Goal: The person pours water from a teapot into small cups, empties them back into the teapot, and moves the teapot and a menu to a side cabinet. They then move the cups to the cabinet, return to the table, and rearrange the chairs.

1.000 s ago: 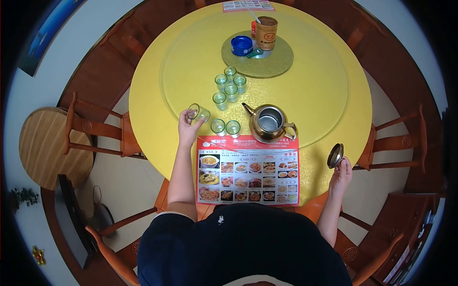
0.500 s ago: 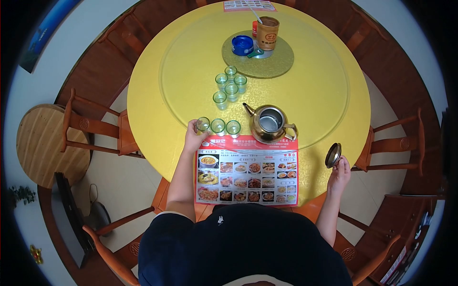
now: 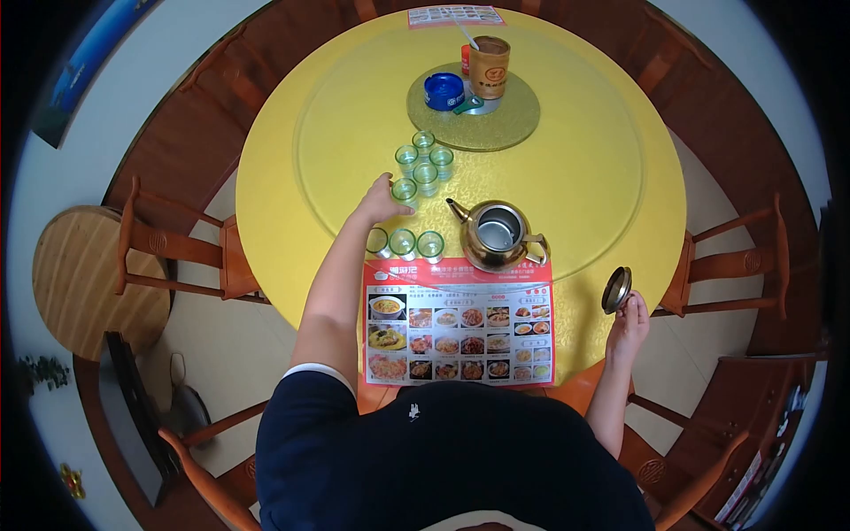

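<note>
My left hand [image 3: 381, 203] reaches out over the table, thumb and fingers apart on either side of a small green-rimmed glass [image 3: 404, 191]. That glass is the nearest of a cluster, with another glass [image 3: 426, 173] just behind it. Closer to me stands a row of three glasses, the middle glass [image 3: 403, 242] among them. A brass-coloured teapot [image 3: 485, 252] sits lidless to the right of the glasses, its spout pointing left. Off the table's right side, my right hand [image 3: 630, 323] grips the round metal teapot lid [image 3: 617, 290], held tilted on edge.
A printed picture menu [image 3: 456, 332] lies on the yellow round table [image 3: 602, 168] in front of me. Farther back, a gold turntable [image 3: 491, 133] carries a blue ashtray [image 3: 444, 91], a green bottle opener [image 3: 468, 105] and a bamboo-look holder [image 3: 489, 69]. Wooden chairs [image 3: 753, 261] surround the table.
My left hand has left the leftmost glass of the front row and moved forward to the nearest glass of the cluster. My right hand stays put with the lid.
</note>
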### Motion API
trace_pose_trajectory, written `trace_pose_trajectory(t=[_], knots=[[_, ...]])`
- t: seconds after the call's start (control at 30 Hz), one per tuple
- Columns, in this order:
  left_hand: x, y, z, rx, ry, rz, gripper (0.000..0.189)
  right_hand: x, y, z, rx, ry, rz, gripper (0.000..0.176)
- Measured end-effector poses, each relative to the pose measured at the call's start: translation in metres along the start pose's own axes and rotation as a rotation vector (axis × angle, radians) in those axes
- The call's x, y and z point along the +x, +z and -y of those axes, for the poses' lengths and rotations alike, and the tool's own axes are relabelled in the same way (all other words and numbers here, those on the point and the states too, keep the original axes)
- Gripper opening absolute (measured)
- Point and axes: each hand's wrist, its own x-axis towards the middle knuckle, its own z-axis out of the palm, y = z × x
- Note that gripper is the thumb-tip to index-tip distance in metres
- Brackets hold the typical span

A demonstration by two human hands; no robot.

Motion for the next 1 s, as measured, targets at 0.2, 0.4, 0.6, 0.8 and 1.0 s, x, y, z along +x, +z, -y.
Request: trace_pose_trajectory(t=[0.2, 0.4, 0.6, 0.8, 1.0], knots=[[0.017, 0.006, 0.001, -0.005, 0.013, 0.123, 0.073, 0.001, -0.015, -0.002, -0.016, -0.021, -0.041, 0.018], [0.005, 0.000, 0.004, -0.076, 0.075, -0.113, 0.062, -0.001, -0.010, 0.008, 0.011, -0.016, -0.065, 0.018], [-0.040, -0.028, -0.059, -0.575, 0.269, -0.279, 0.066, -0.001, 0.002, 0.013, -0.009, -0.009, -0.048, 0.017], [-0.068, 0.000, -0.097, -0.784, 0.351, -0.154, 0.077, -0.004, 0.004, 0.015, 0.012, -0.006, -0.019, 0.018], [-0.079, 0.036, -0.108, -0.734, 0.357, -0.062, 0.075, -0.009, -0.008, 0.017, -0.001, -0.024, -0.040, 0.018]])
